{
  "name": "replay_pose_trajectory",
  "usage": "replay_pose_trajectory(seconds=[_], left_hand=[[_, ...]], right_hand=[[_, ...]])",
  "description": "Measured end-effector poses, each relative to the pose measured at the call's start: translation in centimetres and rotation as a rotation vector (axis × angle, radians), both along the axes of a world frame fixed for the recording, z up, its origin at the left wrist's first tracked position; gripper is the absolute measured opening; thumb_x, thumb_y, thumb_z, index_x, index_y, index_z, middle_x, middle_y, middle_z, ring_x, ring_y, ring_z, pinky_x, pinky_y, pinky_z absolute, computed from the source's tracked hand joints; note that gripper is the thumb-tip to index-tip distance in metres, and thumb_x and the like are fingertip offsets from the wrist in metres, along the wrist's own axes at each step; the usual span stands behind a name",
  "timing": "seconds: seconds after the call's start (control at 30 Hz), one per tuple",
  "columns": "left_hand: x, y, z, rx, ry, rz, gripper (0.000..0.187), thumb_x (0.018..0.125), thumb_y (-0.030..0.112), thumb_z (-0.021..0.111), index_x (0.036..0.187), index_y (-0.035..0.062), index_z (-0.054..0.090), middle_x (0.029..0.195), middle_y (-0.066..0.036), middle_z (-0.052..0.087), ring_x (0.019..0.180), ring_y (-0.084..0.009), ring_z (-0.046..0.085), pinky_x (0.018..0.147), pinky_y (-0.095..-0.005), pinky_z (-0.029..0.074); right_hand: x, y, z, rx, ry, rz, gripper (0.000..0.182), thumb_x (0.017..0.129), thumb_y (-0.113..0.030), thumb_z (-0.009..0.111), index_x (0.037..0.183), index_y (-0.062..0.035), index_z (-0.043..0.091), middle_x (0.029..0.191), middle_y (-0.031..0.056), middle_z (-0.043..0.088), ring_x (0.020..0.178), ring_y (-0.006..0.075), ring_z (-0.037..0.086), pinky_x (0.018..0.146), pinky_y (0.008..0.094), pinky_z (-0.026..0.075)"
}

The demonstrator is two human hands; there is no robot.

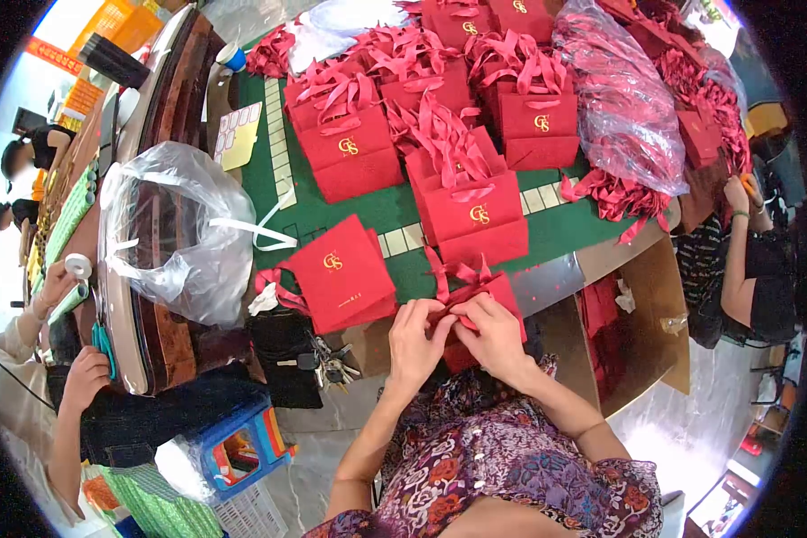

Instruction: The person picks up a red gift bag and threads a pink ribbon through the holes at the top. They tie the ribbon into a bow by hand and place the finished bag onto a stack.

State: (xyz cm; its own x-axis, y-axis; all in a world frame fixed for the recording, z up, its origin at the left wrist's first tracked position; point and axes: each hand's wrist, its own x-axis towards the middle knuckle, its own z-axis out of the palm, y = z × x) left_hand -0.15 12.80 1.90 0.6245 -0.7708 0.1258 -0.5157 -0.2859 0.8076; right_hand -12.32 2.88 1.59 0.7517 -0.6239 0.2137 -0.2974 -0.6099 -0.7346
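Observation:
My left hand (415, 339) and my right hand (491, 337) meet at the top of a small red paper gift bag (505, 294) at the table's near edge. Both hands have thumb and fingertips pinched close together along its opening; the exact spot they grip is partly hidden. A red ribbon handle (441, 276) stands up behind my fingers. Left of my hands, flat red gift bags (342, 280) overlap in a small stack with gold lettering on top. Beyond my hands, an upright red gift bag (471, 222) stands with loops of ribbon above it.
More ribboned bags (345, 157) crowd the green tabletop (269, 184). A plastic-wrapped red bundle (620, 103) lies at right, above an open cardboard box (659, 327). A clear plastic bag (175, 291) sits at left. Nearby, another person's hand (87, 377) holds teal scissors (104, 348); keys (334, 366) hang below.

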Motion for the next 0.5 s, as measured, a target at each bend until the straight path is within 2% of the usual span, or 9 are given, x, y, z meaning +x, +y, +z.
replay_pose_trajectory(seconds=[0.1,0.2,0.23,0.27,0.3,0.37,0.5], left_hand=[[0.0,0.1,-0.3,-0.038,0.015,0.031,0.022,0.079,0.012,0.080,0.093,0.0031,0.065,0.077,-0.008,0.057,0.060,-0.0192,0.054,0.056,-0.0330,0.046],[-0.3,0.2,-0.2,-0.016,0.029,0.029,0.019,0.078,0.009,0.080,0.091,0.0038,0.067,0.078,-0.008,0.059,0.064,-0.0214,0.056,0.058,-0.0338,0.047],[-0.5,0.1,-0.5,-0.085,-0.065,-0.022,0.018,0.078,0.007,0.079,0.090,0.0041,0.067,0.080,-0.009,0.061,0.067,-0.0230,0.058,0.060,-0.0345,0.048],[-0.7,0.1,-0.7,-0.153,-0.160,-0.075,0.017,0.077,0.005,0.079,0.089,0.0043,0.067,0.082,-0.009,0.062,0.070,-0.0246,0.059,0.061,-0.0351,0.048],[-1.1,0.1,-0.5,-0.182,-0.196,-0.100,0.015,0.076,0.002,0.078,0.087,0.0050,0.068,0.085,-0.009,0.064,0.075,-0.0270,0.061,0.064,-0.0366,0.049],[-1.6,0.1,-0.5,-0.202,-0.229,-0.127,0.016,0.075,0.001,0.077,0.088,0.0051,0.069,0.085,-0.008,0.064,0.075,-0.0269,0.061,0.065,-0.0365,0.050],[-1.7,0.5,-0.7,-0.240,-0.290,-0.164,0.018,0.074,-0.002,0.076,0.088,0.0057,0.070,0.084,-0.008,0.064,0.075,-0.0268,0.061,0.065,-0.0364,0.050]], right_hand=[[-0.9,-1.4,3.0,0.024,-0.024,0.068,0.037,0.076,-0.013,0.080,0.110,-0.0039,0.067,0.103,0.0148,0.062,0.092,0.0327,0.062,0.080,0.0402,0.052],[-1.2,-3.3,4.6,0.014,-0.039,0.046,0.021,0.081,-0.014,0.075,0.099,-0.0053,0.068,0.095,0.0088,0.062,0.093,0.0300,0.059,0.080,0.0394,0.049],[-1.0,-3.8,4.5,-0.030,-0.040,0.049,0.014,0.084,-0.017,0.072,0.092,-0.0058,0.070,0.091,0.0079,0.063,0.091,0.0291,0.059,0.080,0.0408,0.046],[-0.9,-4.3,4.3,-0.032,-0.040,0.044,0.014,0.084,-0.017,0.072,0.092,-0.0058,0.070,0.091,0.0079,0.063,0.091,0.0291,0.059,0.080,0.0408,0.046],[-0.8,-4.9,4.2,-0.018,0.067,0.167,0.014,0.085,-0.020,0.071,0.091,-0.0067,0.071,0.090,0.0081,0.064,0.091,0.0290,0.060,0.080,0.0413,0.045],[-0.5,-5.6,3.3,0.014,0.255,0.339,0.020,0.087,-0.027,0.068,0.087,-0.0083,0.074,0.089,0.0090,0.066,0.093,0.0292,0.061,0.079,0.0428,0.042],[0.1,-6.9,3.5,0.139,0.245,0.470,0.018,0.087,-0.024,0.069,0.088,-0.0057,0.073,0.088,0.0105,0.066,0.091,0.0296,0.063,0.080,0.0411,0.046]])
